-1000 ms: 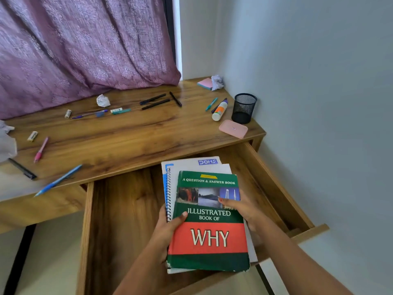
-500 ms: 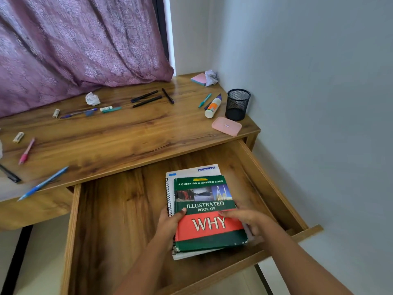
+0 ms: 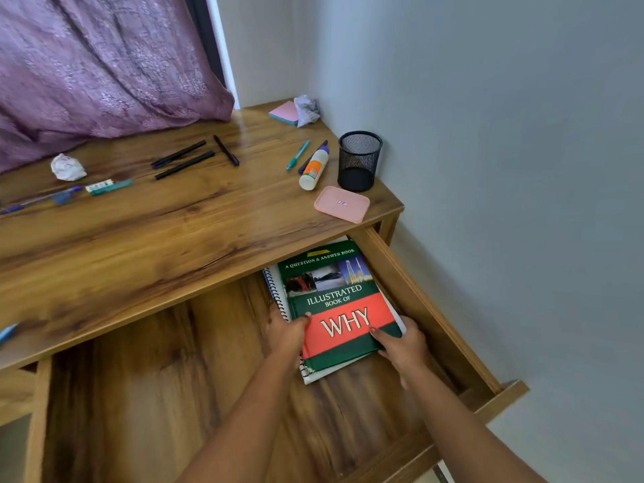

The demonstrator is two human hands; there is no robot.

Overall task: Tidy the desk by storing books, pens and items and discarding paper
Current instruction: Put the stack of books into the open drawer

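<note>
A green and red book titled "Illustrated Book of Why" [image 3: 334,301] lies on top of a spiral notebook [image 3: 277,294] in the right part of the open wooden drawer [image 3: 156,378]. The stack's far end sits under the desk's front edge. My left hand [image 3: 285,331] grips the stack's left edge, thumb on the cover. My right hand [image 3: 400,346] grips its near right corner, a fingertip on the cover. On the desk top [image 3: 174,231] lie several pens [image 3: 184,158], a glue bottle [image 3: 313,169], a crumpled paper ball [image 3: 68,167] and another paper ball [image 3: 306,109].
A black mesh pen cup [image 3: 359,160] stands at the desk's right end beside a pink case [image 3: 341,203]. Pink sticky notes [image 3: 285,112] lie in the far corner. A purple curtain [image 3: 104,64] drapes onto the desk's back. A grey wall [image 3: 505,169] runs along the right.
Both hands have lowered the book stack into the drawer and slid it back and to the right, so its far end now lies under the desk edge.
</note>
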